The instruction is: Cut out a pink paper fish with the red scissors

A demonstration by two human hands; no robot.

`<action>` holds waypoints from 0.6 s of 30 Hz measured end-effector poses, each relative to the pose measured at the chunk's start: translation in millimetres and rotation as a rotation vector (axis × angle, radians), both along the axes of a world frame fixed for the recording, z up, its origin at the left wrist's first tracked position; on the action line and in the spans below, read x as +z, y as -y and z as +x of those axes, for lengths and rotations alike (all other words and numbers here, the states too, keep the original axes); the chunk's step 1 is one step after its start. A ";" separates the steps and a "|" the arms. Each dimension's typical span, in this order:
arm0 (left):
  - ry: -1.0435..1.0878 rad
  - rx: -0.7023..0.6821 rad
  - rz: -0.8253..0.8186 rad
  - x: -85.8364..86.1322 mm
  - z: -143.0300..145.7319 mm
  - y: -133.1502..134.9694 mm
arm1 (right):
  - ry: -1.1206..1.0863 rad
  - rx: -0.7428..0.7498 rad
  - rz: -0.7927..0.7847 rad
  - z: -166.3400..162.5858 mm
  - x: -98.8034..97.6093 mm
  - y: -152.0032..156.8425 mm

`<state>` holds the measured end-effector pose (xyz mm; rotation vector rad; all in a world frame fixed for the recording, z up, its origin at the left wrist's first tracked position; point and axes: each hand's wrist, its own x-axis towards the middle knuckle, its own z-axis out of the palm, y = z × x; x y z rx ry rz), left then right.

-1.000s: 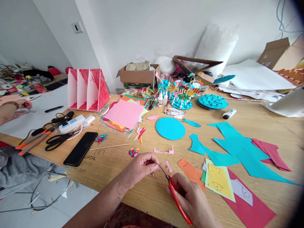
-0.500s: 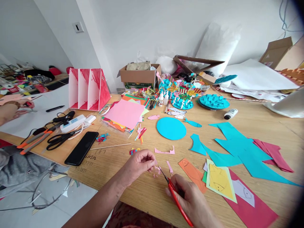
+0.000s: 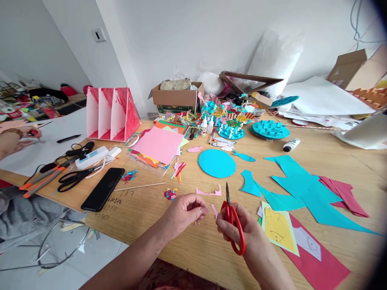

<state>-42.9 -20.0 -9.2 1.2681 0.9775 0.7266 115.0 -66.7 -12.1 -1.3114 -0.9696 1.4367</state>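
Note:
My right hand (image 3: pixel 242 227) is closed around red-handled scissors (image 3: pixel 232 221), their dark blades together and pointing away from me. To its left, my left hand (image 3: pixel 190 209) hovers low over the table with thumb and fingers pinched; whatever is between them is hidden. Tiny pink paper bits (image 3: pixel 198 222) lie just under those fingertips. A narrow pink scrap (image 3: pixel 214 210) rests between the two hands, and a longer pink offcut (image 3: pixel 208 191) lies beyond them. Yellow paper with a drawn fish (image 3: pixel 276 225) is right of the scissors, overlapping a dark red sheet (image 3: pixel 320 257).
A blue paper disc (image 3: pixel 217 163), blue offcuts (image 3: pixel 305 187) and a small pile of coloured bits (image 3: pixel 171 194) lie further off. Left are a phone (image 3: pixel 102 189), black scissors (image 3: pixel 75 179) and stacked coloured paper (image 3: pixel 160 143). Another person's hand (image 3: pixel 26 139) works at the far left.
The scissors have left the pink paper at my left fingertips. My right hand has turned them upward, blades now closed. My left hand has shifted slightly right.

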 end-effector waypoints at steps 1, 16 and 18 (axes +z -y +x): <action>-0.041 -0.004 0.056 -1.3 1.3 0.4 | -0.006 -0.029 0.019 -1.9 0.7 -3.0; -0.140 -0.096 0.185 12.8 8.5 3.5 | 0.022 -0.129 0.184 -10.6 -5.6 -9.8; -0.036 -0.102 0.120 12.3 7.9 4.1 | -0.002 -0.129 0.196 -9.4 -8.9 -11.2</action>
